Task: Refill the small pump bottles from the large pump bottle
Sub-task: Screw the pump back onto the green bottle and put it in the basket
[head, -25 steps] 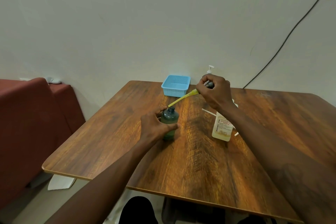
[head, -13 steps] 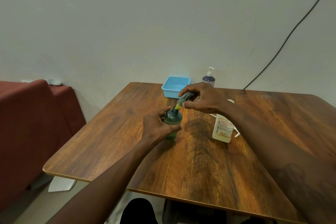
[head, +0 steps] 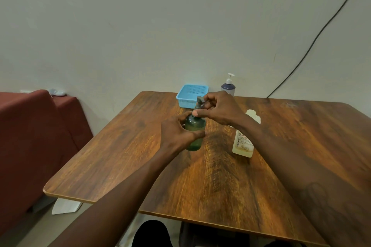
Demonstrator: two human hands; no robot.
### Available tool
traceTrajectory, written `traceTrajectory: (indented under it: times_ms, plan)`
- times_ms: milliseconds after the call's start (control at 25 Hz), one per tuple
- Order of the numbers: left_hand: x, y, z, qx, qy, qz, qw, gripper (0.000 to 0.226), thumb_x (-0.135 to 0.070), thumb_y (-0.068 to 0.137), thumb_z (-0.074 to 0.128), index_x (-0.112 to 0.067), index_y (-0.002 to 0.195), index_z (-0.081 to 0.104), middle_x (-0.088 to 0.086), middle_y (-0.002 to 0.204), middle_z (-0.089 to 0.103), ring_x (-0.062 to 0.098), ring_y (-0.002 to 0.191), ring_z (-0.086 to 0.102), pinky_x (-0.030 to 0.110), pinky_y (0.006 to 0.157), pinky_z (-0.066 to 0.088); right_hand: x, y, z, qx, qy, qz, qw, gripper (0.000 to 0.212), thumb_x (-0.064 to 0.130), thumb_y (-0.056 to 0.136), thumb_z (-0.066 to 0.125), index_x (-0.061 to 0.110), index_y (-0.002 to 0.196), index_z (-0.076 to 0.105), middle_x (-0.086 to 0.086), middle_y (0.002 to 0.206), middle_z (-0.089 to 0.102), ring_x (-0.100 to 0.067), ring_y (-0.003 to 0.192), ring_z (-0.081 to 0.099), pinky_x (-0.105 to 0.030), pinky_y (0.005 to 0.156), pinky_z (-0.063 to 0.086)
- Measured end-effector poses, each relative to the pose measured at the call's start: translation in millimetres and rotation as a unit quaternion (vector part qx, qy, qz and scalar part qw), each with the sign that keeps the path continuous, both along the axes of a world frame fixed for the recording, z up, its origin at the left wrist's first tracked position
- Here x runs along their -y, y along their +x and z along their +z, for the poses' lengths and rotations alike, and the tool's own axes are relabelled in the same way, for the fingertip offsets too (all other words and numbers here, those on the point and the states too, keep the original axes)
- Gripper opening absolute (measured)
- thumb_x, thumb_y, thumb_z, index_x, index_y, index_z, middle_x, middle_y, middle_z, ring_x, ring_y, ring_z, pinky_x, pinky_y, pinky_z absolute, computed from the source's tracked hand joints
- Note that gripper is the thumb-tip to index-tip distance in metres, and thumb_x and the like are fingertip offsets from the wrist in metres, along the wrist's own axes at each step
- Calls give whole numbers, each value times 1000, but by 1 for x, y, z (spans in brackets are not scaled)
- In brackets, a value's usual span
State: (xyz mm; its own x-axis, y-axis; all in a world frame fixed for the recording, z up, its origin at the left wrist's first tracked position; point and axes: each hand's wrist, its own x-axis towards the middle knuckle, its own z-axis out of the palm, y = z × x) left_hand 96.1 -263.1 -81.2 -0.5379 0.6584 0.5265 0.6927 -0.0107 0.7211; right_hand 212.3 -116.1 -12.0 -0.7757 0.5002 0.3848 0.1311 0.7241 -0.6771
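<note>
Against the plain wall: a wooden worktop fills the middle of the view, with both bare forearms reaching over it.
Wall: pale and bare, with a dark cable running slantwise down it to the worktop's far edge.
Sofa: a dark red sofa stands to the left of the worktop, a small pale cloth on its back.
Floor: a white sheet of paper lies under the worktop's near left corner.
Basket: a light blue basket sits at the far edge of the worktop; nothing shows inside it.
Large pump bottle: the large pump bottle lies on its side to the right of centre, partly hidden by the right forearm, holding a pale yellowish liquid; its label reads "BIOCHEM CHG", the rest too small to read.
Small green bottle: the small green bottle stands upright at the centre of the worktop, with greenish liquid in its lower part.
Blue bottle: a small blue pump bottle with a white pump stands upright at the far edge, just beside the basket.
Left hand: the left hand is curled round the side of the small green bottle, steadying it.
Right hand: the right hand pinches the grey pump head at the small green bottle's neck, thumb and fingers closed on it.
</note>
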Motion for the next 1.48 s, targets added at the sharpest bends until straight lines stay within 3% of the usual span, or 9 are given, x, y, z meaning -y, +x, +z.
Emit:
traceTrajectory:
  times_ms: [160,320,400,560,640,800,1080,1320,1480]
  plan:
    - [-7,3,2,1,12,2,1000,75,-46,64,96,-20,129,71,-5,115,77,3,97,72,14,79,59,8,-6,-3,-32,41,-109,993,52,73,60,82,29,73,58,12,75,67,-1,66,61,-16,53,45]
    - [-11,2,8,1,25,-1,1000,79,-47,64,96,-20,133,70,-10,116,76,-4,96,70,16,82,60,5,-3,3,-56,-192,84,976,61,27,83,84,26,135,53,-5,130,67,-12,115,67,-33,92,60]
    - [-10,0,9,3,25,1,1000,80,-50,62,96,-20,133,71,-11,115,76,-5,96,70,16,83,60,3,-2,3,-57,-156,94,982,70,9,83,82,23,144,48,-8,128,69,-14,116,68,-36,94,59]
    - [-12,2,7,2,24,12,1000,80,-48,62,97,-16,130,71,-5,116,78,1,95,73,10,76,57,12,-10,4,-69,10,-79,994,72,59,65,88,25,122,59,10,98,66,-1,84,66,-9,65,53]
    - [-14,3,10,3,26,5,1000,84,-48,62,96,-15,135,69,-7,118,76,-5,94,70,9,78,57,14,-14,4,-52,-31,-54,997,69,64,77,76,26,130,55,10,108,66,-3,94,67,-16,77,56]
    - [-12,-2,16,0,29,1,1000,81,-48,64,96,-19,135,70,-9,118,76,0,99,72,18,85,60,3,-5,12,-36,-186,94,977,86,16,89,77,30,156,26,-8,129,68,-17,116,68,-41,101,55]
    - [-18,6,16,13,37,9,999,85,-47,62,97,-12,134,68,-5,119,76,3,99,72,6,76,55,18,-15,11,-72,40,-136,987,93,61,66,86,21,140,46,-5,127,65,-10,98,63,-20,80,56]
    - [-14,-7,24,-2,38,21,999,85,-48,63,97,-13,135,69,-1,120,78,3,99,72,20,85,61,5,-7,18,-34,-136,65,988,82,-3,81,80,23,148,41,-14,130,67,-20,114,69,-43,95,58]
    - [-10,-10,22,-3,39,17,999,85,-46,60,98,-15,134,70,-8,116,76,-5,93,70,9,78,56,1,-3,19,-77,-155,27,985,63,6,65,94,25,117,66,-1,103,75,-14,95,75,-35,80,63]
